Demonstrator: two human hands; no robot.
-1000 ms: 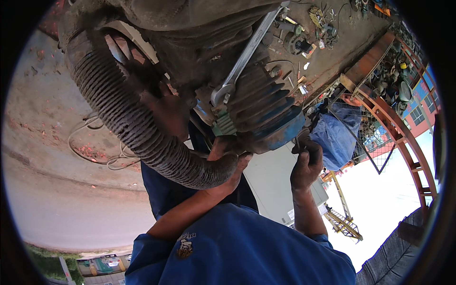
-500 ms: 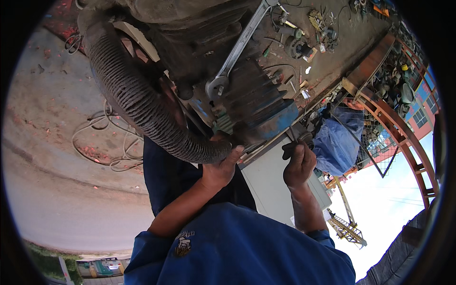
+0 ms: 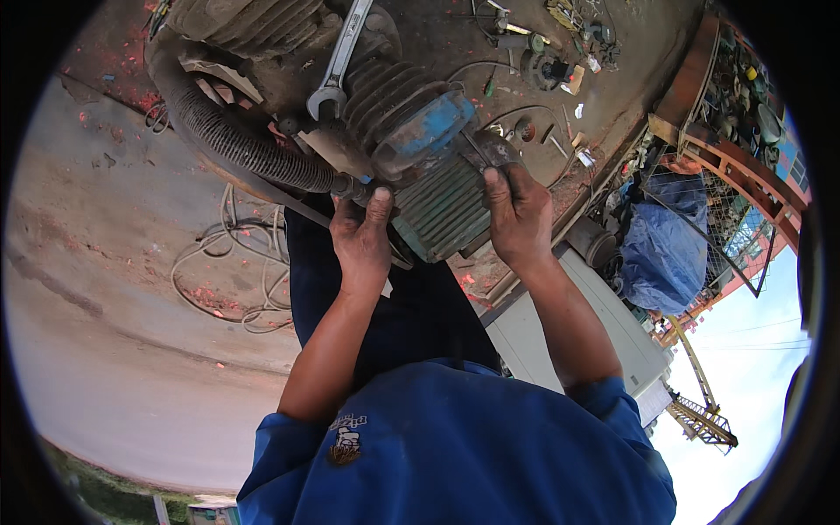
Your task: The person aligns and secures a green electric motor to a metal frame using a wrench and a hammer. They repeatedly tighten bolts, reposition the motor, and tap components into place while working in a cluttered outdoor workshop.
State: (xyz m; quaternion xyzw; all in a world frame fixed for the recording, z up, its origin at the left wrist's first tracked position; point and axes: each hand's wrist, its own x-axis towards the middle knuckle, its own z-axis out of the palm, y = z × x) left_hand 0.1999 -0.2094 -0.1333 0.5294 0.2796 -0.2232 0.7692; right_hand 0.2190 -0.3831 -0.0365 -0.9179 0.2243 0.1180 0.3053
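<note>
A finned machine with a blue-painted head [image 3: 429, 131] stands before me, a wrench [image 3: 337, 66] lying across its top. A dark ribbed hose [image 3: 236, 131] curves down its left side. My left hand [image 3: 360, 243] is closed round the fitting at the hose's lower end, thumb on top. My right hand [image 3: 522, 214] pinches a thin metal piece beside the blue head; its exact kind is unclear, partly hidden by my fingers. A dark round part [image 3: 499, 150] sits just beyond those fingertips. Between my hands lies a green finned motor housing [image 3: 442, 210].
Loose cable [image 3: 232, 236] coils on the ground at left. Scattered tools and an angle grinder-like tool [image 3: 544, 70] lie at the far right. Further right are a blue plastic sheet [image 3: 665, 241], a rusty metal frame [image 3: 744, 171] and a pale box-shaped panel [image 3: 542, 324].
Both hands have moved up and forward, the right one to the blue head. My view has shifted, so the machine appears smaller and more of the green motor shows.
</note>
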